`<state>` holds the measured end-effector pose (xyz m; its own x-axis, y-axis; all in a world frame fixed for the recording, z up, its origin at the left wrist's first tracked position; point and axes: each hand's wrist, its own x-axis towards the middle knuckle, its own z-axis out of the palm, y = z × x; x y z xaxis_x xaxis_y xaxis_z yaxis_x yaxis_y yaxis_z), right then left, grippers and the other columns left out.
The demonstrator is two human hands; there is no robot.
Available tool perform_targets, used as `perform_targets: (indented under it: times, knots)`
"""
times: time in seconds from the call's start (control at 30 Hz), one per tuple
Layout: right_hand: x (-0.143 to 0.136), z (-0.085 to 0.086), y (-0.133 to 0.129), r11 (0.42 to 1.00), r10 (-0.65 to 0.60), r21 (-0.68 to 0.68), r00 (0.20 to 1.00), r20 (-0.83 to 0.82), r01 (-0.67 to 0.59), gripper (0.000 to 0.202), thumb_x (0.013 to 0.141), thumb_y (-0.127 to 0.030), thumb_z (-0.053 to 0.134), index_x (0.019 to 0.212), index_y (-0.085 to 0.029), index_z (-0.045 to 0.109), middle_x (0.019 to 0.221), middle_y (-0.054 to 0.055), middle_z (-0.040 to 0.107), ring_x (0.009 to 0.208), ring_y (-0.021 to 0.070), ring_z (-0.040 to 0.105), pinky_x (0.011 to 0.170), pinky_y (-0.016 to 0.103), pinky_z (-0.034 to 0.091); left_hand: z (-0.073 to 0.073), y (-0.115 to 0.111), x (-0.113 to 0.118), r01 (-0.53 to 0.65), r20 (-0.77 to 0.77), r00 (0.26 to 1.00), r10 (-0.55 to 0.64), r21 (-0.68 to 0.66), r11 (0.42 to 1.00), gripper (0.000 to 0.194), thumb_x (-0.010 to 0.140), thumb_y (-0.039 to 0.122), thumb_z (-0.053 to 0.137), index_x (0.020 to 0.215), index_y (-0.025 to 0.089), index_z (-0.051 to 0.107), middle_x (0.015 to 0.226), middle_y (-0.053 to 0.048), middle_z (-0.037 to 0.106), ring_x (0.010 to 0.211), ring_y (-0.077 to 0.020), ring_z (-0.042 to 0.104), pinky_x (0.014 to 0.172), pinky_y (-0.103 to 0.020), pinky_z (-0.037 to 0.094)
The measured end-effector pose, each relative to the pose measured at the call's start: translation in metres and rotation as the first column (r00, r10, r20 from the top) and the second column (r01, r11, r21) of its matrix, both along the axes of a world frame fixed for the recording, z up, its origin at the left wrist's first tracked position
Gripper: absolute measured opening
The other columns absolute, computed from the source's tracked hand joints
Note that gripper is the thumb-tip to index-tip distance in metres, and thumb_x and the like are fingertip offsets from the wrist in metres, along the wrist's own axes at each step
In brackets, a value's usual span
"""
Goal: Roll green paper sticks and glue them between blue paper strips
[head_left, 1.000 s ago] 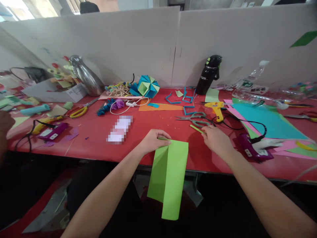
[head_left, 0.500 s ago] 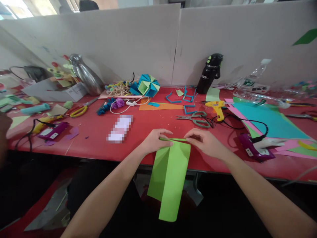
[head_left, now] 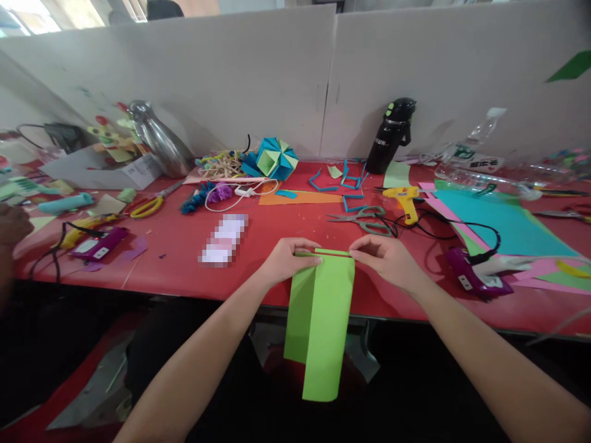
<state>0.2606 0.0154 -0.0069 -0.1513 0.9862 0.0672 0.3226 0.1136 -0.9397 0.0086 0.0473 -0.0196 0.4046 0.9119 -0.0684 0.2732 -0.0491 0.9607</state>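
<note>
A sheet of bright green paper, folded over lengthwise, hangs past the front edge of the table. At its upper left corner my left hand pinches it between thumb and fingers. The fingertips of my right hand are closed on the upper right corner. Between the two hands the paper's top edge shows as narrow layers. Beyond them lie green-handled scissors and a yellow glue gun. A pixelated white, phone-like shape is left of my left hand.
A blue-and-green folded paper ball, a black bottle and a steel flask stand near the partition. Purple power strips with cables lie on both sides. Blue paper sheets are at right. Another person's hand is at far left.
The green paper's lower end has swung slightly right and up, and its folded layers hang closer together. Both hands keep their pinch, having shifted slightly. The other person's hand has come further into view.
</note>
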Motion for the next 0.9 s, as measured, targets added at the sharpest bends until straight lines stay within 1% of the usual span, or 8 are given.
perform_targets:
  times: [0.13,0.27,0.37,0.43,0.53,0.67,0.77,0.9]
  knots:
    - [-0.0019,0.0025,-0.0014,1.0,0.007,-0.006,1.0,-0.001,-0.007,0.022,0.078,-0.04,0.073,0.084,-0.019,0.07,0.084,0.004,0.072,0.078,0.0188,0.066,0.076,0.032,0.052,0.0032,-0.0011,0.0005,-0.008,-0.006,1.0,0.008,0.047,0.999,0.041,0.071,0.039,0.08,0.104,0.015,0.074,0.098,-0.009,0.075,0.094,-0.0229,0.07,0.079,-0.028,0.055]
    - [-0.0017,0.0035,-0.0023,1.0,0.001,-0.001,1.0,0.011,-0.001,0.023,0.078,-0.041,0.074,0.085,-0.019,0.072,0.085,0.005,0.073,0.078,0.0195,0.067,0.076,0.032,0.052,0.0031,-0.0012,0.0012,-0.009,-0.006,1.0,0.01,0.07,0.998,0.038,0.072,0.038,0.079,0.102,0.015,0.075,0.097,-0.009,0.076,0.093,-0.0229,0.07,0.079,-0.029,0.055]
    - [-0.0013,0.0037,-0.0027,1.0,0.001,-0.005,1.0,0.0,-0.001,0.025,0.079,-0.043,0.072,0.087,-0.02,0.074,0.089,0.005,0.074,0.083,0.0208,0.067,0.08,0.034,0.053,0.0016,-0.0005,0.001,-0.003,-0.01,1.0,0.004,0.081,0.997,0.036,0.072,0.038,0.078,0.101,0.015,0.075,0.097,-0.009,0.076,0.093,-0.0229,0.07,0.079,-0.029,0.054]
    - [-0.0017,0.0041,-0.0029,0.999,-0.006,-0.033,0.999,-0.031,0.005,0.026,0.08,-0.045,0.071,0.088,-0.019,0.074,0.091,0.006,0.074,0.087,0.0215,0.067,0.084,0.036,0.053,0.0012,-0.0001,0.0006,-0.001,-0.009,1.0,0.002,0.084,0.996,0.036,0.072,0.037,0.078,0.101,0.016,0.075,0.097,-0.009,0.076,0.093,-0.0229,0.07,0.08,-0.03,0.054]
    - [-0.0029,0.0046,-0.0027,0.994,-0.012,-0.11,0.99,-0.138,-0.004,0.029,0.082,-0.046,0.069,0.09,-0.019,0.074,0.095,0.007,0.074,0.091,0.0217,0.067,0.088,0.037,0.054,0.0021,0.0003,0.0,-0.012,-0.013,1.0,0.013,0.088,0.996,0.035,0.072,0.036,0.078,0.1,0.015,0.075,0.099,-0.009,0.076,0.095,-0.0229,0.07,0.081,-0.03,0.054]
    - [-0.0021,0.0037,-0.0019,0.978,-0.018,-0.207,0.963,-0.27,-0.04,0.03,0.079,-0.044,0.073,0.095,-0.018,0.072,0.1,0.008,0.073,0.093,0.0212,0.068,0.089,0.038,0.056,0.0037,0.0008,-0.0007,-0.02,-0.022,1.0,0.022,0.09,0.996,0.035,0.073,0.036,0.078,0.1,0.015,0.075,0.099,-0.009,0.076,0.096,-0.0231,0.069,0.082,-0.03,0.054]
    - [-0.0002,0.0024,-0.002,0.972,-0.021,-0.228,0.958,-0.287,-0.047,0.032,0.076,-0.042,0.076,0.097,-0.018,0.071,0.097,0.007,0.073,0.089,0.0202,0.069,0.088,0.039,0.057,0.0032,0.0013,-0.001,-0.018,-0.028,0.999,0.021,0.107,0.994,0.034,0.073,0.036,0.077,0.101,0.016,0.075,0.099,-0.009,0.076,0.095,-0.0229,0.07,0.081,-0.031,0.054]
    - [-0.0001,0.0006,-0.0019,0.973,-0.047,-0.23,0.954,-0.297,-0.024,0.031,0.074,-0.041,0.079,0.094,-0.018,0.072,0.094,0.006,0.074,0.085,0.0191,0.069,0.087,0.038,0.058,0.0014,0.0025,-0.0011,-0.03,-0.021,0.999,0.033,0.12,0.992,0.036,0.071,0.038,0.079,0.1,0.016,0.075,0.099,-0.008,0.076,0.096,-0.0229,0.069,0.083,-0.031,0.054]
